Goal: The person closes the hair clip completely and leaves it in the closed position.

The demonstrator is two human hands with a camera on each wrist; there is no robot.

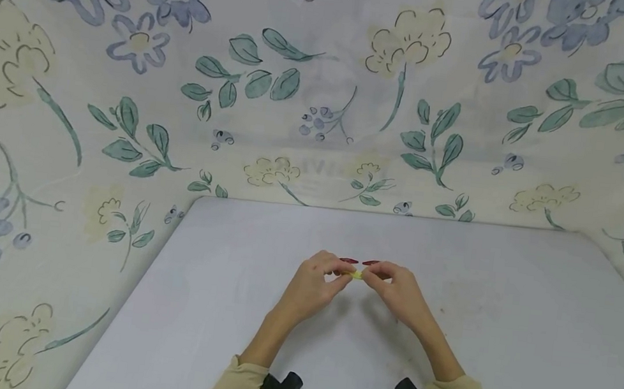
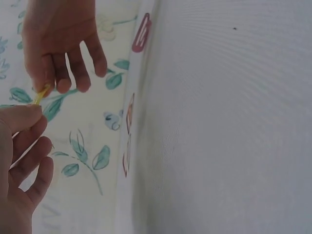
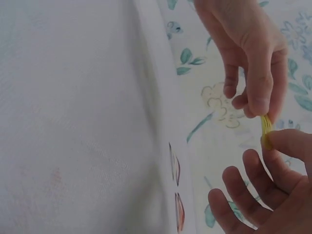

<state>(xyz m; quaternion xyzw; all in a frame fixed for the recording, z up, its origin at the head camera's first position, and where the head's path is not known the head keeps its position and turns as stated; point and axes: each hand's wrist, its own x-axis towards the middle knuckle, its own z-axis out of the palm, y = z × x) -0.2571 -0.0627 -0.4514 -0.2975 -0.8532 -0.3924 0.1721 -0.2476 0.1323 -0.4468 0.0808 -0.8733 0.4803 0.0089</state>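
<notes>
Between both hands, a small yellow hair clip (image 1: 357,275) is held above the table, its slotted body visible in the right wrist view (image 3: 266,131). My left hand (image 1: 313,284) pinches one end between thumb and forefinger. The other end is pinched by the thumb and forefinger of my right hand (image 1: 399,292), whose remaining fingers are spread loosely in the right wrist view. Just beyond the hands, red hair clips (image 1: 348,261) lie on the table. One reddish-pink clip (image 2: 142,33) shows its slots in the left wrist view; the others appear edge-on there.
The white table (image 1: 206,311) extends around both arms, its far edge meeting a flower-patterned cloth (image 1: 347,89). Black wrist cameras (image 1: 282,387) are strapped at both cuffs of the beige sleeves.
</notes>
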